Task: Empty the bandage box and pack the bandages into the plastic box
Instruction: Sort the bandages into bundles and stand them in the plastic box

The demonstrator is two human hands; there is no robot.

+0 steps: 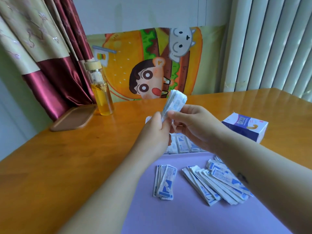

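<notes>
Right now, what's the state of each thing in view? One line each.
Bandage bundle: held upright, off the table.
Left hand: grips the bundle's lower end.
Right hand: pinches the bundle.
Bandage box: lying on table, apart from hands.
Plastic box: mostly hidden by hands, rows of bandages inside.
Small bandage pile: loose on purple mat.
Large bandage pile: fanned out on mat.
Bottle: upright, capped, part full.
Tray: flat on table.
</notes>
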